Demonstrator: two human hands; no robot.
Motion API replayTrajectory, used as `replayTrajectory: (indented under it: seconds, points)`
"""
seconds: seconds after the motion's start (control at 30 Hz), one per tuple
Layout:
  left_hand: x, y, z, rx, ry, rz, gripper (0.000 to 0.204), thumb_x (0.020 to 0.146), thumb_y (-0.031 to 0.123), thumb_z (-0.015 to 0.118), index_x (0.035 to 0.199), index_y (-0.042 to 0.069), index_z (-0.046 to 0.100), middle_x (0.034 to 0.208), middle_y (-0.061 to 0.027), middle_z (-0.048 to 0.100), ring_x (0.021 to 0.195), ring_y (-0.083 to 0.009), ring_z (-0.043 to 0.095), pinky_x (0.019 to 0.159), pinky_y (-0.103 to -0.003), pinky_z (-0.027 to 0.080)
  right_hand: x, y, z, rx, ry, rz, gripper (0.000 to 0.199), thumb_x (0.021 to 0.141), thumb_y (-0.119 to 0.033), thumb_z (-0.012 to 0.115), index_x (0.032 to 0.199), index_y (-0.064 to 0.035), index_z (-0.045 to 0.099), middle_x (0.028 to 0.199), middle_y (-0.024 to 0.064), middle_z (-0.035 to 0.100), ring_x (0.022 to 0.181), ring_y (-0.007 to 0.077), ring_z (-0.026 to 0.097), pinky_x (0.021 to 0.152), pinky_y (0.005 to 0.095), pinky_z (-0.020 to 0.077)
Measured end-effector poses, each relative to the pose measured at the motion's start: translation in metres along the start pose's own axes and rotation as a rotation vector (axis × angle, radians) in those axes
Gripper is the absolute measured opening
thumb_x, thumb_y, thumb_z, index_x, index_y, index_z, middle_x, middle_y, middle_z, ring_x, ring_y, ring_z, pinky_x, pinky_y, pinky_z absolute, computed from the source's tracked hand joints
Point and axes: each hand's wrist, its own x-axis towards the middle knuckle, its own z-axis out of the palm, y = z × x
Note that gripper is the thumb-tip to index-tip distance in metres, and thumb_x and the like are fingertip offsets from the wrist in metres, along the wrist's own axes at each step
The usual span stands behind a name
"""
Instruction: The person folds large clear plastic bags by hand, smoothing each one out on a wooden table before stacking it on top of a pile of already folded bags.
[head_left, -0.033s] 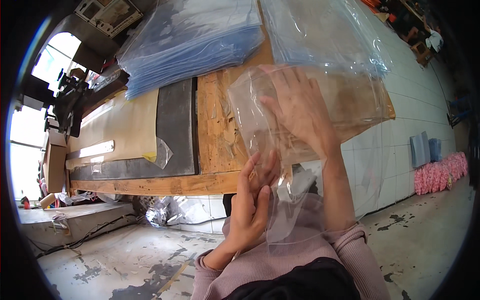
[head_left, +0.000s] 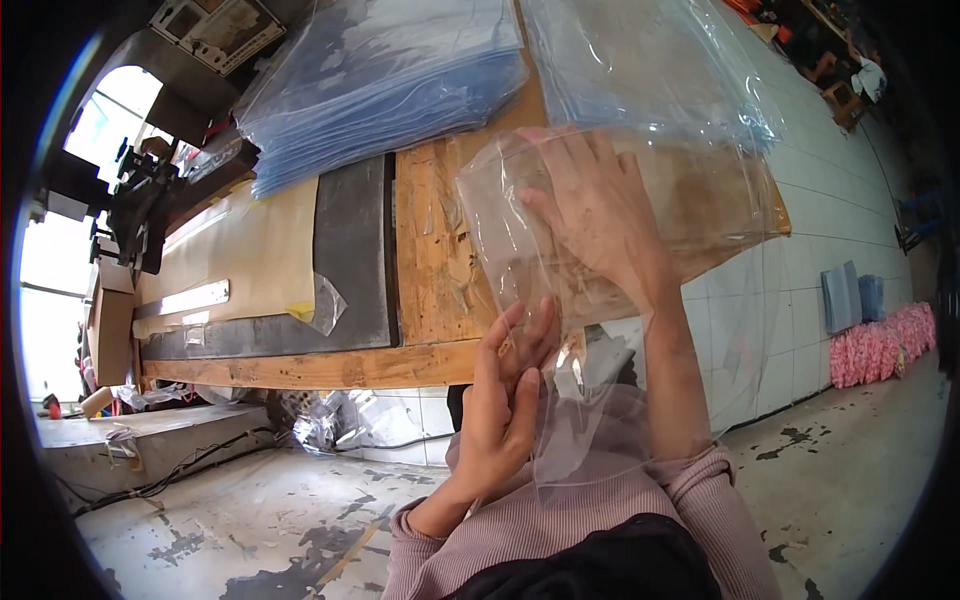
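A large clear plastic sheet or bag (head_left: 490, 215) lies over the table's right front edge and hangs toward my lap. My right hand (head_left: 600, 210) lies flat on the table with its fingers spread; the clear film overlaps it, and I cannot tell whether the hand is inside or on top. My left hand (head_left: 510, 390) is turned palm inward beside the hanging part of the film. Its fingers stretch up and touch the plastic, with the thumb apart. Behind my hands lie a thick stack of bluish clear plastic sheets (head_left: 400, 110) and another such stack (head_left: 650, 70).
The wooden table (head_left: 430, 250) has a worn top. On its left lie a dark board (head_left: 355, 260), brown paper (head_left: 255, 260) and a metal strip (head_left: 190, 298). A black machine (head_left: 140, 200) stands at far left. Pink bundles (head_left: 880, 345) sit on the floor at right.
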Motion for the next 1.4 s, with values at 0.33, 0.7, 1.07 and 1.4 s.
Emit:
replayTrajectory:
  seconds: [0.33, 0.7, 1.07, 1.4]
  points:
    - [0.007, 0.006, 0.007, -0.149, 0.201, 0.018, 0.059, 0.088, -0.01, 0.031, 0.14, 0.004, 0.005, 0.138, -0.0257, 0.03, 0.124, -0.031, 0.04, 0.096, -0.035, 0.042, -0.061, -0.019, -0.008, -0.141, -0.04, -0.113, 0.061, 0.089, -0.046, 0.042, 0.137, -0.0099, 0.032, 0.138, 0.0178, 0.035, 0.127, 0.0322, 0.035, 0.105, 0.0547, 0.0167]
    - [0.019, 0.006, 0.011, 0.488, 0.241, 0.164, 0.054, 0.089, -0.005, 0.041, 0.138, -0.003, 0.019, 0.131, -0.0272, 0.04, 0.104, -0.0303, 0.059, 0.068, -0.029, 0.055, -0.22, -0.007, -0.076, 0.301, -1.361, 0.122, 0.044, 0.088, -0.019, 0.047, 0.13, -0.0076, 0.04, 0.138, 0.0182, 0.034, 0.118, 0.0338, 0.046, 0.094, 0.0403, 0.0423]
    - [0.015, 0.005, 0.021, 0.623, 0.234, 0.204, 0.055, 0.086, -0.002, 0.051, 0.135, -0.002, 0.028, 0.103, -0.0152, 0.064, 0.085, -0.0259, 0.066, 0.067, -0.031, 0.052, 0.039, 0.041, -0.079, 0.316, -0.206, -0.47, 0.046, 0.076, -0.039, 0.068, 0.104, -0.004, 0.059, 0.101, 0.0066, 0.059, 0.096, 0.0198, 0.054, 0.082, 0.0318, 0.0438]
    - [-0.005, 0.007, 0.018, 0.678, 0.319, 0.346, 0.031, 0.08, 0.002, 0.061, 0.109, 0.0, 0.052, 0.115, -0.0178, 0.057, 0.092, -0.0243, 0.062, 0.068, -0.029, 0.052, 0.057, 0.039, -0.084, 0.739, -0.819, -0.182, 0.028, 0.078, -0.027, 0.067, 0.075, -0.0009, 0.058, 0.084, 0.0077, 0.058, 0.079, 0.0161, 0.055, 0.073, 0.0278, 0.0427]
